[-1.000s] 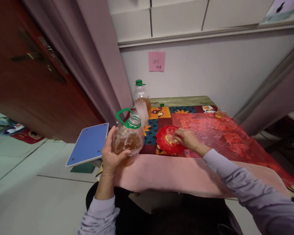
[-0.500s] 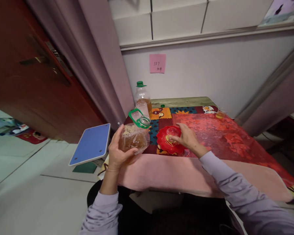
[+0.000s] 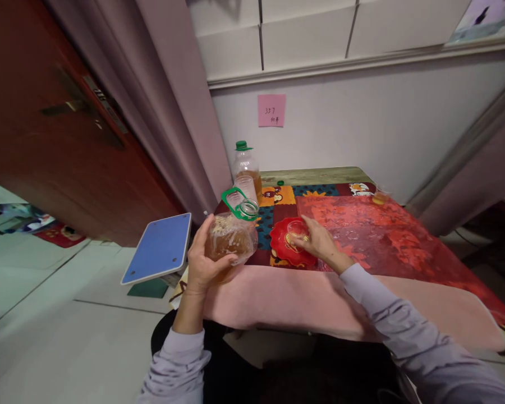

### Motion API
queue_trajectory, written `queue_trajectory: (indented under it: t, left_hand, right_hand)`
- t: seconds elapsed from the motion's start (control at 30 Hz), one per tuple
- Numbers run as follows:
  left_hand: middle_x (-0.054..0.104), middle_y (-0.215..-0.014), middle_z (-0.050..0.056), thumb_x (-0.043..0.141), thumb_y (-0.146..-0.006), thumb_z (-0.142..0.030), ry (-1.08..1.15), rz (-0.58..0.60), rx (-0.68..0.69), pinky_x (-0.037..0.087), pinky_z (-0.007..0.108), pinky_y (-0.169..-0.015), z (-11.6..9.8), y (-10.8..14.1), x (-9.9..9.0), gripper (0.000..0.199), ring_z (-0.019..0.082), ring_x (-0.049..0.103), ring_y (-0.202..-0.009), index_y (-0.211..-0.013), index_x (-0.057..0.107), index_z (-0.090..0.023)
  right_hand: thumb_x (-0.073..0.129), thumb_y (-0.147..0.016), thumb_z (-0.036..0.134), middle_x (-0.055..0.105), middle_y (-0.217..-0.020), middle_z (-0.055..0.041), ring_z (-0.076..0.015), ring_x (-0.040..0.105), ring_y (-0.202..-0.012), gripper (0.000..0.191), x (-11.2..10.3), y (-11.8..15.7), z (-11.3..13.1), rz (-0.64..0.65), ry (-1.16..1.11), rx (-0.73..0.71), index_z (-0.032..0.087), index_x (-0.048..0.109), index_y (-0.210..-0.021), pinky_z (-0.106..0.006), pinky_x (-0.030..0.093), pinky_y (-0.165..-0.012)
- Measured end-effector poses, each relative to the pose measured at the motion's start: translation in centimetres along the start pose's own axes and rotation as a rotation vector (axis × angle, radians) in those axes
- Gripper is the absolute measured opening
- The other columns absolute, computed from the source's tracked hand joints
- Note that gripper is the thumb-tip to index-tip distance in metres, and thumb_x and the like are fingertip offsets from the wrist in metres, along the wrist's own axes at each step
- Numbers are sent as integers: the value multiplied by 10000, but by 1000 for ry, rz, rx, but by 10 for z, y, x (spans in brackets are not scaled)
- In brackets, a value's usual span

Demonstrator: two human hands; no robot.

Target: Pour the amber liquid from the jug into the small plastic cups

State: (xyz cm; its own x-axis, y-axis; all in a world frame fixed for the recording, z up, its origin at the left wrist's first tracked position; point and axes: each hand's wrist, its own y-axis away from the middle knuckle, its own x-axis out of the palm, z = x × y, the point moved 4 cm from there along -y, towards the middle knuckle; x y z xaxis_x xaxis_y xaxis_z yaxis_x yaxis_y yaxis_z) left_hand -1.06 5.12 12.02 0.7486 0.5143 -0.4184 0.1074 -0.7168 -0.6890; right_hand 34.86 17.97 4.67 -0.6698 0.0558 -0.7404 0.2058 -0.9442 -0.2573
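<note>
My left hand [image 3: 204,258] is wrapped round a large clear jug [image 3: 232,241] of amber liquid, which has a green handle and an uncapped mouth. To the right, a red scalloped plate [image 3: 284,249] lies on the patterned tablecloth. Over this plate, the thumb and fingers of my right hand [image 3: 315,238] close round a small clear cup [image 3: 297,229]. Behind the jug stand a stack of clear cups [image 3: 244,184] and a second bottle [image 3: 248,163] with a green cap, partly filled with amber liquid.
A loose green cap [image 3: 280,183] lies at the table's back. Near the back right stands a clear cup [image 3: 380,196] with some yellow liquid. A blue-topped stand [image 3: 157,247] is left of the table, and a pink cloth [image 3: 286,297] covers the front edge.
My right hand's fingers have closed in round the small cup on the plate. My left hand and the jug look unmoved; the view has shifted slightly.
</note>
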Motion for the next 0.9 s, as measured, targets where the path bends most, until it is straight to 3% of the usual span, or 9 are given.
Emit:
queue_trajectory:
  t: [0.1,0.2,0.3,0.4,0.7,0.83,0.9]
  left_hand:
    - [633,-1685,225,870,-744,-901,-49,18,3,474,636,-1312,-6,-2,2,1222,455,624,-1550,-1707,552,-220]
    - [637,-1683,222,835,-750,-933,-117,58,14,471,641,-1313,-14,-3,6,1223,459,615,-1558,-1707,551,-228]
    - [639,-1681,218,804,-762,-954,-147,89,37,467,633,-1316,-21,-4,12,1226,450,613,-1560,-1716,538,-232]
    - [641,-1681,215,802,-764,-954,-162,119,36,462,632,-1317,-25,-4,17,1226,443,616,-1558,-1719,535,-234]
    - [612,-1723,193,845,-691,-965,-147,181,-42,417,632,-1351,-33,-11,28,1260,450,579,-1596,-1709,571,-275]
    - [550,-1774,207,869,-664,-959,-115,209,-29,396,628,-1362,-29,-6,15,1330,460,523,-1639,-1748,524,-268]
    - [562,-1763,209,859,-707,-943,-76,95,-105,358,632,-1379,-14,6,2,1247,455,503,-1654,-1712,570,-263]
  right_hand:
    - [937,-820,580,625,-1661,-275,-473,579,-1584,992,-9,5,24,-162,-178,-61,164,577,-1645,-697,469,-1323]
    - [818,-940,697,662,-1625,-227,-413,647,-1520,831,0,17,65,-201,-550,-97,236,607,-1599,-641,538,-1277]
    - [783,-947,777,635,-1664,-198,-382,660,-1520,863,30,30,112,53,-976,-135,270,555,-1607,-568,608,-1208]
    - [820,-916,789,662,-1637,-177,-363,691,-1485,890,52,37,140,248,-1157,-161,270,536,-1580,-536,603,-1221]
    - [682,-999,804,742,-1539,-114,-359,670,-1495,718,49,27,128,217,-1115,-154,304,630,-1512,-531,565,-1256]
    - [682,-993,813,760,-1518,-93,-351,699,-1447,727,53,25,125,211,-1124,-150,317,631,-1523,-543,563,-1260]
    - [674,-995,816,755,-1532,-95,-353,686,-1468,739,55,24,122,198,-1113,-147,317,628,-1538,-548,555,-1268]
